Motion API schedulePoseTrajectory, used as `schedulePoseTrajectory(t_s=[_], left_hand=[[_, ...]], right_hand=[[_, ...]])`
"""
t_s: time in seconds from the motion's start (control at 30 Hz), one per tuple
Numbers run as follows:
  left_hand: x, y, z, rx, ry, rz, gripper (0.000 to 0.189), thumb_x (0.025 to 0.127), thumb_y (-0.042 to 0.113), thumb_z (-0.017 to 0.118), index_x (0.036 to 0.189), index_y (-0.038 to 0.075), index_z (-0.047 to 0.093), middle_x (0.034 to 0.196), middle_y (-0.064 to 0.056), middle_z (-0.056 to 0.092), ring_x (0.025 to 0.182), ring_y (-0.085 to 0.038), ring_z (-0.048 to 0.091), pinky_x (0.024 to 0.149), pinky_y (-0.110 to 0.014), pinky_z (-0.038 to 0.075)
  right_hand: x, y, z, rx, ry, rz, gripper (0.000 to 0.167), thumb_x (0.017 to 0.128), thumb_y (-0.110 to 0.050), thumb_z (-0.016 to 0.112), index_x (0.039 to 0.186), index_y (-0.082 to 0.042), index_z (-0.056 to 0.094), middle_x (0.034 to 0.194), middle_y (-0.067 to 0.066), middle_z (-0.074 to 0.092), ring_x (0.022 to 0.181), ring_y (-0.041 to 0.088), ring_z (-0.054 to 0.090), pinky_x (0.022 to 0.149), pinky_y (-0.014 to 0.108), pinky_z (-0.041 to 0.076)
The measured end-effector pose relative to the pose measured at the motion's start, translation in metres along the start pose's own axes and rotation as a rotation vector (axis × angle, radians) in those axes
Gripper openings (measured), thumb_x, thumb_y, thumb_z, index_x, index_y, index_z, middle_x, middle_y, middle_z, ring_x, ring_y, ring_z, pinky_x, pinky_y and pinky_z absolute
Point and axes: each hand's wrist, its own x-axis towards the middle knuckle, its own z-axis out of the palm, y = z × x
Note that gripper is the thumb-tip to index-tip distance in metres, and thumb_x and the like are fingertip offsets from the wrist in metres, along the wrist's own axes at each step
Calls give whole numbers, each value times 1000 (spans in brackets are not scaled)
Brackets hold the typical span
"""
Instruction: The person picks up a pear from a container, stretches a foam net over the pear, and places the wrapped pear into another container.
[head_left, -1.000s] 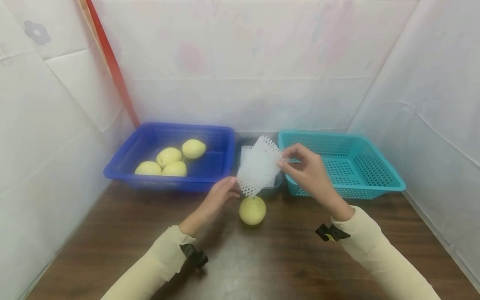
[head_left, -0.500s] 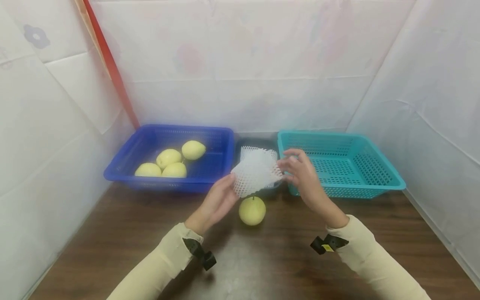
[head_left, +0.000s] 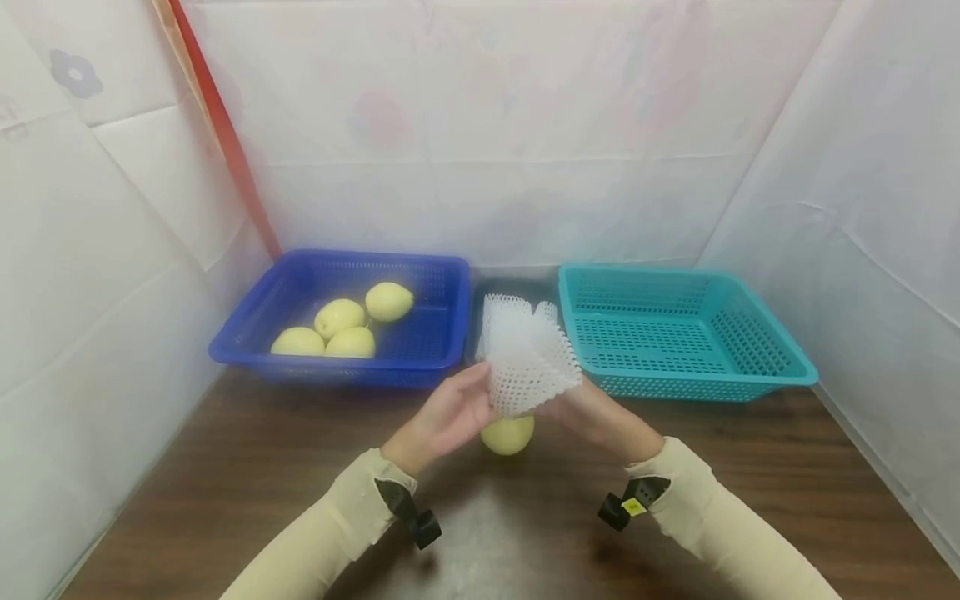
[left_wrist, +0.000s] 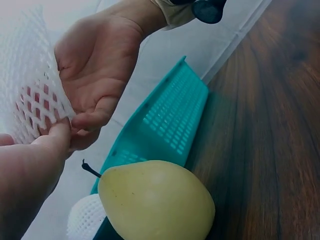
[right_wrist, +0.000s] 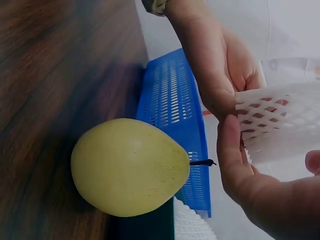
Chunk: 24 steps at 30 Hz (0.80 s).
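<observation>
Brown wooden counter (head_left: pixel 198 487); my left hand (head_left: pixel 453 408), right hand (head_left: pixel 596 418) pinch white foam-net sleeve (head_left: pixel 532 379), likely opening it; probably needs wide mouth next for plump yellow pear (head_left: pixel 507 437).

Nearest pear (head_left: pixel 507 438) partly out of sight behind white netting (head_left: pixel 528 375), head view.

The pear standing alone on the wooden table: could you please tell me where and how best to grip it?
The pear is probably best gripped around its broad lower belly, from the near side: it stands upright, stem up, and the mesh sleeve held higher crowds its top.
</observation>
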Motion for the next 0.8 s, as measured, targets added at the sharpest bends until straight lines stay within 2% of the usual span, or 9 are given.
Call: schedulePoseTrajectory(t_s=[0.1, 0.23, 0.33, 0.47, 0.53, 0.63, 0.73, 0.8], left_hand=[[1, -1, -1, 13, -1, -8, 46, 105, 17, 18, 149, 5, 16, 133, -12, 49, 120, -29, 50, 103, -40, 38], [-1, -2, -1, 51, 40, -18, 39, 105, 16, 19, 140, 6, 32, 127, -9, 54, 116, -24, 53, 99, -36, 41], [-3, -3, -1, 92, 88, -13, 34, 104, 12, 20, 126, 9, 45, 120, -5, 59, 111, -19, 55, 94, -32, 44], [-5, -4, -2, 117, 110, 8, 37, 102, 8, 19, 120, 12, 52, 118, -4, 60, 110, -17, 55, 95, -32, 43], [-4, -4, -4, 114, 106, 12, 39, 102, 7, 18, 120, 12, 52, 119, -4, 60, 111, -18, 55, 96, -33, 43], [-4, -4, -7, 77, 114, 11, 39, 103, 8, 20, 117, 10, 56, 116, -5, 61, 108, -18, 56, 94, -32, 44], [-4, -4, -11, 17, 158, 12, 39, 104, 10, 22, 111, 9, 60, 109, -5, 63, 102, -17, 57, 91, -29, 45], [-5, -4, -13, -39, 195, 20, 37, 104, 11, 23, 110, 9, 60, 108, -5, 62, 101, -16, 57, 91, -28, 45]], right_hand=[[1, 2, -1, 0, 54, 55, 64, 96, -33, 55, 150, -12, 26, 145, 17, 36, 128, 32, 42, 100, 51, 39], [4, 4, -3, 20, 112, 147, 42, 101, -22, 42, 139, -2, 40, 127, 15, 54, 112, 26, 55, 95, 43, 45], [5, 6, -3, 69, 117, 205, 32, 101, -21, 42, 124, -1, 50, 112, 13, 61, 102, 24, 59, 91, 38, 47], [6, 9, -2, 169, 121, 218, 20, 99, -16, 47, 114, -4, 54, 108, 10, 62, 100, 22, 58, 91, 36, 46], [7, 9, -3, 252, 133, 197, 20, 99, -13, 45, 117, -5, 49, 109, 8, 59, 101, 21, 56, 91, 34, 45], [8, 10, -5, 409, 137, 152, 31, 100, -12, 38, 130, -6, 36, 115, 6, 55, 105, 19, 53, 92, 31, 44], [9, 11, -8, 545, 135, 126, 44, 99, -12, 33, 141, -8, 23, 122, 7, 52, 108, 20, 53, 92, 31, 45], [8, 12, -9, 583, 139, 132, 51, 99, -14, 34, 146, -9, 16, 126, 8, 50, 111, 20, 53, 94, 32, 45]])
